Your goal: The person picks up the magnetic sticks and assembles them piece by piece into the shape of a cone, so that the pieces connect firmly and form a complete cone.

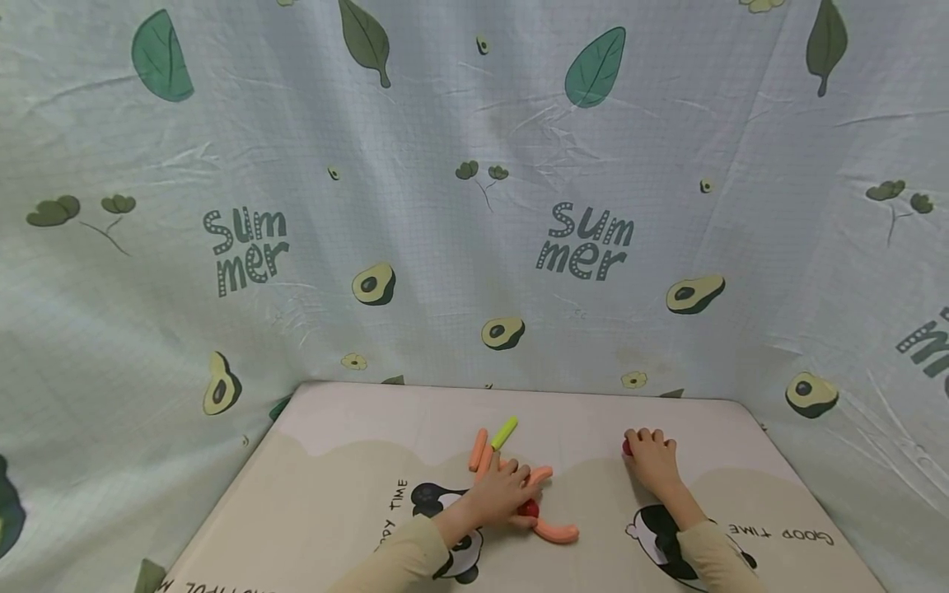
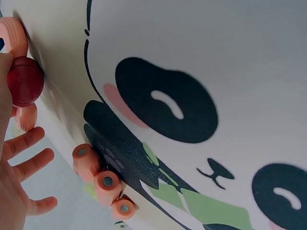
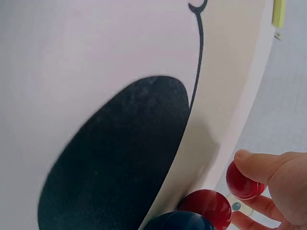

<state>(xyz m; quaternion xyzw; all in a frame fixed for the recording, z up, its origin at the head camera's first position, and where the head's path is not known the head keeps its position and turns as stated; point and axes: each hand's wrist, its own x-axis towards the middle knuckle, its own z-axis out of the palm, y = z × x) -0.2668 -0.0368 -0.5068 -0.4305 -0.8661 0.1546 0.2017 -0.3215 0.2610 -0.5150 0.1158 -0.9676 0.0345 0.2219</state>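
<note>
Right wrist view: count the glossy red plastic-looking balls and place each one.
2. One red ball is held by the right hand; the other red ball sits lower left, partly covered by a glossy dark blue ball. More may be hidden.

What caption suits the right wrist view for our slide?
Right hand pinches one red ball near a second red ball and a dark ball.

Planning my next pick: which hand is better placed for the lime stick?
Probably the left hand: it lies nearer the lime stick, though a red ball is at its thumb. The right hand is farther off, pinching a second red ball.
</note>
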